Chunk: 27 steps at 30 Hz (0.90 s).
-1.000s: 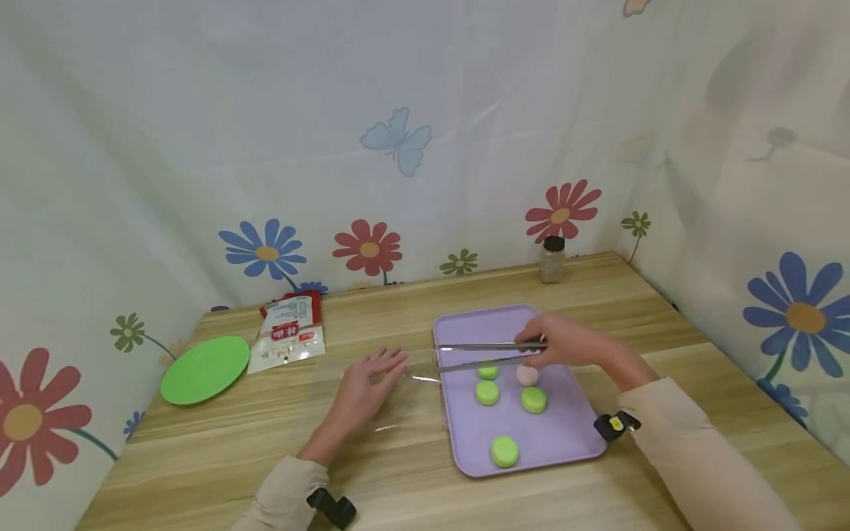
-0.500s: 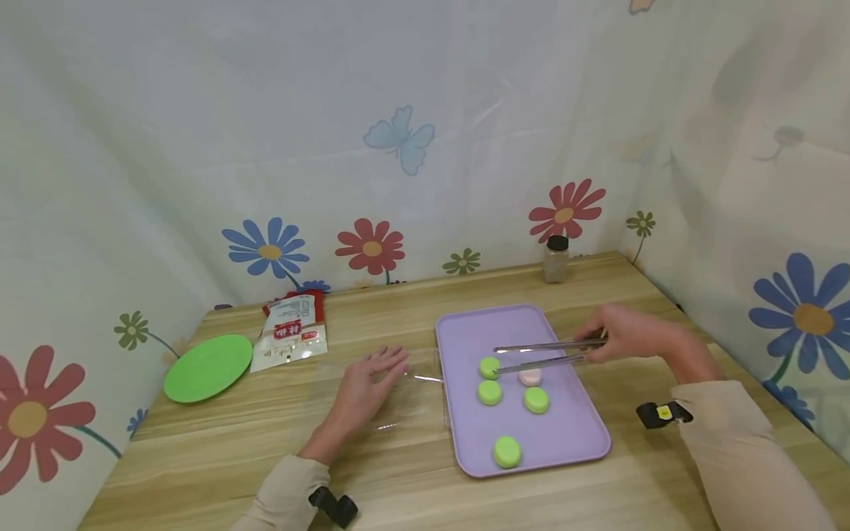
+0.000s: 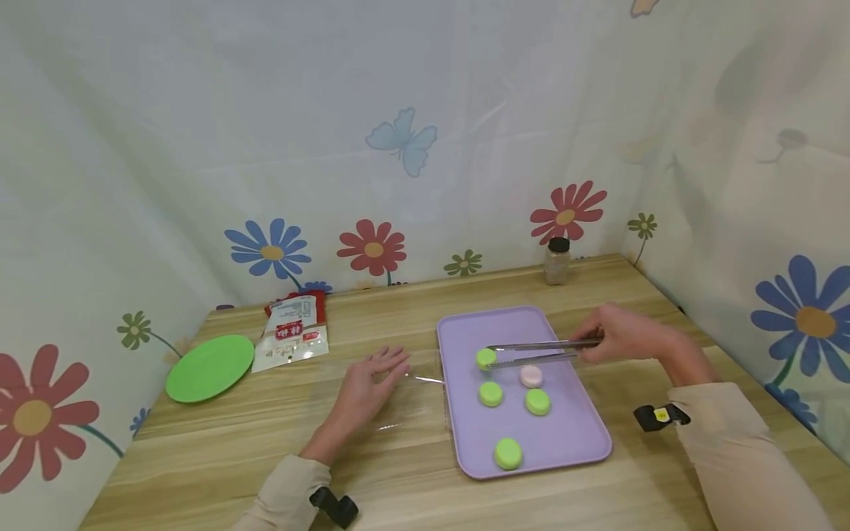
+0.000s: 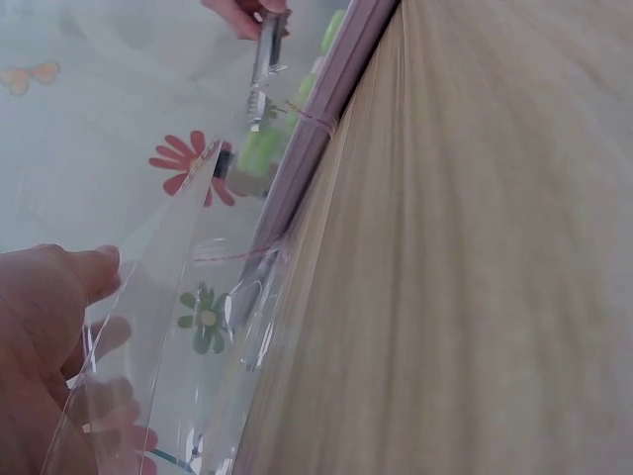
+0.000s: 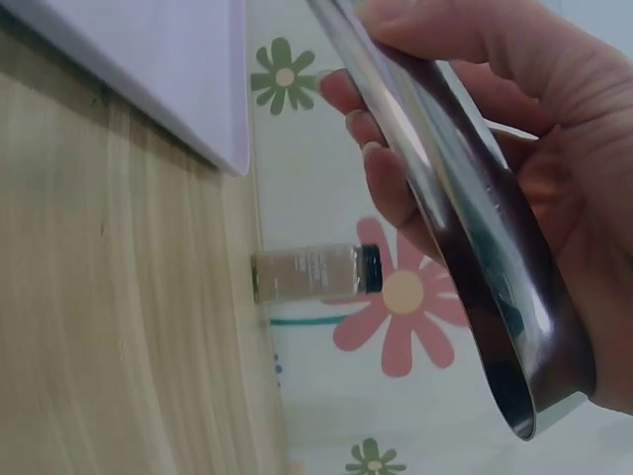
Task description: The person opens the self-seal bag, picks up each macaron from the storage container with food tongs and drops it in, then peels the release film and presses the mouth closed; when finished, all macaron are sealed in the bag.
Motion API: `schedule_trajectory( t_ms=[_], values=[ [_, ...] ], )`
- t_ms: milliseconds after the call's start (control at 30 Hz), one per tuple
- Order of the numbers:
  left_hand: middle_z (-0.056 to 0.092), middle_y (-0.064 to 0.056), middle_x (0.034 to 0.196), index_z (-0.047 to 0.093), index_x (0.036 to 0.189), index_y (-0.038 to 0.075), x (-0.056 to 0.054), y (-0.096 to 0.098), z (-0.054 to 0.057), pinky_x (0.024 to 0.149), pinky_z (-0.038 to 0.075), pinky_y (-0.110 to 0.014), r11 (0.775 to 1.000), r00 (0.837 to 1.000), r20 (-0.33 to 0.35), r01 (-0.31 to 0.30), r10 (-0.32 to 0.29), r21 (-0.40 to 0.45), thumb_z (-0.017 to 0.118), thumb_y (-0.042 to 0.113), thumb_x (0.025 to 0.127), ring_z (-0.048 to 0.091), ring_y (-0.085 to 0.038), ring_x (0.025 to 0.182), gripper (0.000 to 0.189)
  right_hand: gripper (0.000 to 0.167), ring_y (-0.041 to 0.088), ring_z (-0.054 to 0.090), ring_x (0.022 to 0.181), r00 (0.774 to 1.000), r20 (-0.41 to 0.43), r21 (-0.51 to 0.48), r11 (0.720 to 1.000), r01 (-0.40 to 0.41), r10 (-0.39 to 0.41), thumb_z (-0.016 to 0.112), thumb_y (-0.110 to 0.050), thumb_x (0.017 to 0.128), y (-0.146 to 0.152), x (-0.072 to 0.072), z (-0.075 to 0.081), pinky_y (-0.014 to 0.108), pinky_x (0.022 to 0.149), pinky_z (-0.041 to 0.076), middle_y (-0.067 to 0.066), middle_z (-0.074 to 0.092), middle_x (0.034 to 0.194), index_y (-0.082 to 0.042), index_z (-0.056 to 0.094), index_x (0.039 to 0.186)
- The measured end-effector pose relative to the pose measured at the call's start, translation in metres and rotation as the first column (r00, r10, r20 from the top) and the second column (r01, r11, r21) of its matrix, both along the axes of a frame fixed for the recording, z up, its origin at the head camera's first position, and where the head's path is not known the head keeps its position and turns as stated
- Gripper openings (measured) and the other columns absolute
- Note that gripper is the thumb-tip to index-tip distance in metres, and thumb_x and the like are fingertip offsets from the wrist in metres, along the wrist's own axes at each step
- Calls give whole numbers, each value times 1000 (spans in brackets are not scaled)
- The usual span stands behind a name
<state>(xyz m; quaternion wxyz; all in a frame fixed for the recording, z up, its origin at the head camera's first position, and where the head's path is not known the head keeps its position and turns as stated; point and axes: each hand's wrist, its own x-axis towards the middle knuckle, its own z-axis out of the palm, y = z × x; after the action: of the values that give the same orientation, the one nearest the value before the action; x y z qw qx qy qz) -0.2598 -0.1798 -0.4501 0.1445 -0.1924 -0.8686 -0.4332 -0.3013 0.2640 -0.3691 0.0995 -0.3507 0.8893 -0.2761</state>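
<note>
My right hand (image 3: 620, 335) grips metal tongs (image 5: 435, 168) over the lavender tray (image 3: 564, 435). The tong tips straddle a green macaron (image 3: 485, 358) at the tray's left side. A pink macaron (image 3: 531, 376) sits just below the tongs, with more green macarons such as the front one (image 3: 508, 453) on the tray. My left hand (image 3: 368, 387) lies at a clear plastic bag (image 3: 425, 405) left of the tray, fingers mostly straight and thumb apart. In the left wrist view its fingers show through the raised film (image 4: 168, 277), whose red-marked edge lies against the tray.
A green plate (image 3: 209, 369) lies on the wooden table (image 3: 385, 487) at the left. Beside it are a white-and-red food pouch (image 3: 290, 332) and a red packet behind. At the back right stands a small jar (image 3: 557, 265) with a black lid.
My right hand first drew the tongs back to the right, off the bag's side and over the tray. The tips then came around the uppermost green macaron. My left hand stays put.
</note>
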Motion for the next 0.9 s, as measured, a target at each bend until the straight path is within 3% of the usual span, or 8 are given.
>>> schedule_trajectory(
  t_ms=[200, 533, 900],
  values=[
    [63, -11, 131, 73, 119, 6, 1, -2, 2, 115, 28, -58, 1000, 1000, -8, -3, 3, -3, 70, 24, 96, 50, -34, 133, 29, 23, 7, 55, 66, 991, -109, 10, 997, -82, 82, 77, -11, 84, -33, 2, 5, 23, 58, 51, -11, 66, 80, -2, 77, 105],
    [62, -10, 134, 72, 122, 10, 3, -1, 3, 116, 25, -59, 1000, 1000, 20, 2, -2, -14, 68, 26, 97, 46, -35, 135, 30, 18, 4, 51, 67, 963, -142, 35, 974, -224, 227, 76, -8, 85, -119, 0, 2, 22, 58, 48, -10, 62, 78, -7, 78, 102],
    [63, -9, 133, 73, 123, 13, 3, 1, 0, 115, 27, -60, 999, 1000, -21, 2, -3, -50, 68, 27, 97, 50, -37, 133, 30, 17, 3, 47, 61, 892, -251, -9, 920, -391, 376, 71, -2, 80, -179, -15, -23, 17, 54, 42, -6, 58, 71, -4, 77, 96]
  ],
)
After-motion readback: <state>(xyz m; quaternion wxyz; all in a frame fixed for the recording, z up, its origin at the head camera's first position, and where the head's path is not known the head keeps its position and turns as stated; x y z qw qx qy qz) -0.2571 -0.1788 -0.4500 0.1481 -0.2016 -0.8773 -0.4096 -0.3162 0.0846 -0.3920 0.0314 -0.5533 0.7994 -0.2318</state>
